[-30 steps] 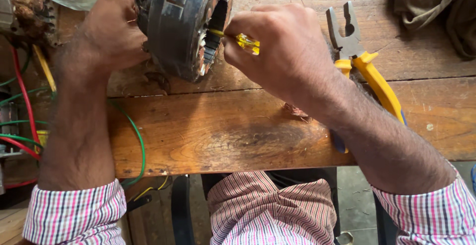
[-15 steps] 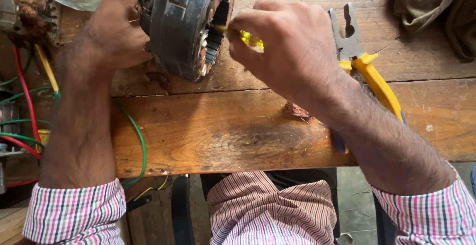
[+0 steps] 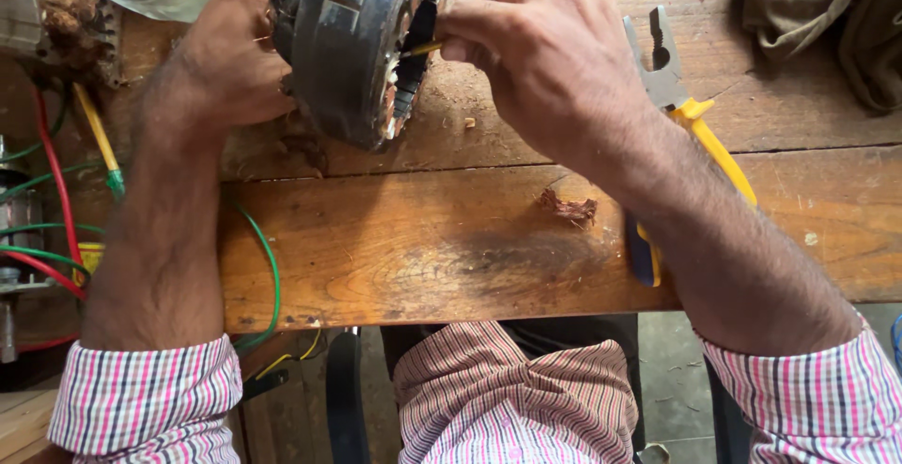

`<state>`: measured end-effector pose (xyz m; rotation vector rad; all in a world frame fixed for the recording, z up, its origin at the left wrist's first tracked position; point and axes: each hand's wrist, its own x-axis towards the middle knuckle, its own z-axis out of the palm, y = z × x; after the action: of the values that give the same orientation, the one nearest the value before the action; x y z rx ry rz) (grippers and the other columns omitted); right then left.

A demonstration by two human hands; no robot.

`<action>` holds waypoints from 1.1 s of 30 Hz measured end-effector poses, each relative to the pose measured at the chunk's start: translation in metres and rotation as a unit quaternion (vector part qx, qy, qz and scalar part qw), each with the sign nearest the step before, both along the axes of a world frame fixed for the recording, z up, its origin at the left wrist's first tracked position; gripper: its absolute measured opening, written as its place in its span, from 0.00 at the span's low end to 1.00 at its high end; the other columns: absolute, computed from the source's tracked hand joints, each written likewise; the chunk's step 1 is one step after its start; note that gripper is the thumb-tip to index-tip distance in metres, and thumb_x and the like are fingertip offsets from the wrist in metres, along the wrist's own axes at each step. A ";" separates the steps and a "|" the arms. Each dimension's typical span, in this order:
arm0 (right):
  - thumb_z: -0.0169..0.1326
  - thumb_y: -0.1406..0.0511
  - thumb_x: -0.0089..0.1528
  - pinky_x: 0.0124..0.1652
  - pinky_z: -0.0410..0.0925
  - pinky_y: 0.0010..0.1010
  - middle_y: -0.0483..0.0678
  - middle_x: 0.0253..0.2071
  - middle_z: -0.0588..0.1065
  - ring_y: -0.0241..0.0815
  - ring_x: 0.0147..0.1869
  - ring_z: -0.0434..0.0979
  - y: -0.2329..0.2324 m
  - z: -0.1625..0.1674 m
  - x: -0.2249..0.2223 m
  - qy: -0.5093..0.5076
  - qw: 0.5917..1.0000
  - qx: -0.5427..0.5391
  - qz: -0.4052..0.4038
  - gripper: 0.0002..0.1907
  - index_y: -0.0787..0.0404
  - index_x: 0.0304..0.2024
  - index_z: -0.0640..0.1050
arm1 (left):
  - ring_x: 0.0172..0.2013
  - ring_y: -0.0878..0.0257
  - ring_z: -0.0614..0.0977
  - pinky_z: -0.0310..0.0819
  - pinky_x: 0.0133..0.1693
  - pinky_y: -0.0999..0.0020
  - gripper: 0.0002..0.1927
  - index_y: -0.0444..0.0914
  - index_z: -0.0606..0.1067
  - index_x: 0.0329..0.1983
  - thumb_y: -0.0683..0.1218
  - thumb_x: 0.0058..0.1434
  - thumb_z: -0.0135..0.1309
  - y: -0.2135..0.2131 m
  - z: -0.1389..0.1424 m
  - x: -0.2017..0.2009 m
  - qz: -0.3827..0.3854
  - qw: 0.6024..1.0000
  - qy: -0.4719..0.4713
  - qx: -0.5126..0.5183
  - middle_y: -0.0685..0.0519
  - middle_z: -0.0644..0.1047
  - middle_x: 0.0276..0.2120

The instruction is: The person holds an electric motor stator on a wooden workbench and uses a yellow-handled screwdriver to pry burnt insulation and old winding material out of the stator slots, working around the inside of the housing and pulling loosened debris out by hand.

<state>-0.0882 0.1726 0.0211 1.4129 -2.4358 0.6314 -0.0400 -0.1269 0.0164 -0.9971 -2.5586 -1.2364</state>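
the left hand (image 3: 235,60) wraps round the back of the grey motor casing (image 3: 352,41), which stands tipped on its edge at the far side of the wooden bench (image 3: 423,248), while the right hand (image 3: 554,60) pinches a thin yellow sliver (image 3: 420,49) tight and pokes it in among the copper windings (image 3: 390,98). if that sliver slips it could scrape or nick the wire (the slot looks tight), and the casing could roll should the left hand loosen, perhaps toward the yellow-handled pliers (image 3: 691,121) lying just beside the right wrist.
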 end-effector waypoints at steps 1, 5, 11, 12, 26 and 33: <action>0.57 0.63 0.73 0.55 0.60 0.48 0.46 0.43 0.75 0.49 0.55 0.71 0.000 -0.001 -0.001 -0.002 1.000 0.001 0.001 0.06 0.51 0.48 0.85 | 0.38 0.62 0.79 0.73 0.43 0.65 0.07 0.32 0.77 0.39 0.41 0.71 0.62 0.000 0.000 -0.001 0.001 1.000 -0.002 -0.008 0.50 0.80 0.38; 0.55 0.63 0.75 0.55 0.59 0.47 0.45 0.43 0.75 0.48 0.55 0.70 0.000 -0.001 -0.006 -0.025 1.000 -0.006 0.009 0.07 0.51 0.49 0.85 | 0.43 0.59 0.78 0.72 0.47 0.63 0.06 0.32 0.76 0.40 0.39 0.67 0.60 0.002 0.000 0.000 -0.007 1.000 0.020 0.002 0.48 0.79 0.41; 0.51 0.66 0.73 0.53 0.60 0.42 0.42 0.43 0.76 0.45 0.54 0.70 -0.006 0.006 -0.008 -0.173 0.982 0.025 0.075 0.09 0.50 0.47 0.83 | 0.41 0.63 0.78 0.73 0.45 0.66 0.05 0.32 0.77 0.41 0.40 0.71 0.59 0.004 0.001 -0.003 -0.028 0.998 -0.035 0.042 0.50 0.79 0.41; 0.53 0.65 0.73 0.53 0.60 0.43 0.42 0.42 0.76 0.47 0.54 0.70 -0.005 0.008 -0.007 -0.146 0.986 0.023 0.076 0.08 0.50 0.47 0.83 | 0.40 0.65 0.79 0.73 0.45 0.67 0.05 0.31 0.77 0.42 0.40 0.72 0.59 0.004 0.001 -0.004 -0.033 0.997 -0.048 0.049 0.52 0.80 0.41; 0.63 0.59 0.67 0.44 0.72 0.38 0.46 0.42 0.77 0.43 0.47 0.80 -0.005 0.014 -0.007 -0.162 0.984 -0.064 0.045 0.11 0.55 0.47 0.78 | 0.49 0.68 0.79 0.74 0.53 0.70 0.16 0.34 0.75 0.57 0.40 0.66 0.60 0.016 0.037 0.009 0.016 0.992 -0.107 0.062 0.53 0.80 0.50; 0.65 0.62 0.66 0.45 0.66 0.46 0.45 0.36 0.76 0.46 0.43 0.78 -0.022 0.003 0.009 0.004 0.998 -0.019 0.059 0.08 0.54 0.46 0.81 | 0.44 0.72 0.81 0.78 0.51 0.72 0.13 0.34 0.78 0.55 0.41 0.69 0.63 0.012 0.021 0.009 0.042 0.982 -0.169 0.077 0.55 0.82 0.45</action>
<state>-0.0788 0.1510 0.0245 1.5488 -2.3350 0.6922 -0.0308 -0.1146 0.0378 -0.6911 -2.6565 -1.6741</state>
